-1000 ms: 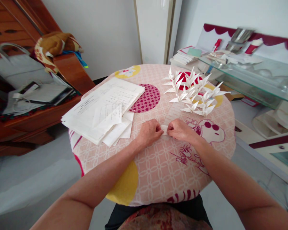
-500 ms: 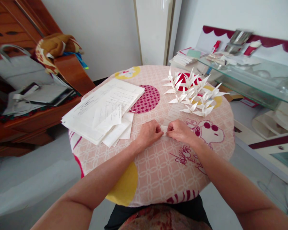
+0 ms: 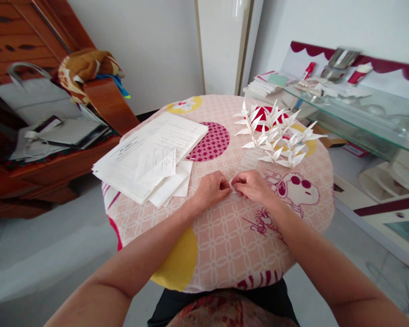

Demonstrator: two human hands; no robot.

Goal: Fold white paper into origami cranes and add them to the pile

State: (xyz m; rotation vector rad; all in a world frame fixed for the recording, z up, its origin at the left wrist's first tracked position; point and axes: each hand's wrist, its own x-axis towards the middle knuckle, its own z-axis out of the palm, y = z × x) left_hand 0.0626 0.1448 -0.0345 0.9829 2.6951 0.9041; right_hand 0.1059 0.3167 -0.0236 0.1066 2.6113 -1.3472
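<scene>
A small white paper (image 3: 234,192) lies near the middle of the tabletop (image 3: 218,245), between the fingertips of both hands, with only a sliver showing. The left hand (image 3: 211,190) has its grip pinched on the paper's left side. The right hand (image 3: 251,185) curls at its right side; whether that grip pinches it, I cannot tell. Folded paper cranes (image 3: 291,158) stand far right; a stack of sheets (image 3: 122,170) lies left.

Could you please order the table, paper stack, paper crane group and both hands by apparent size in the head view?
1. Table
2. Paper stack
3. Paper crane group
4. Left hand and right hand: they look alike, so unranked against each other.
</scene>
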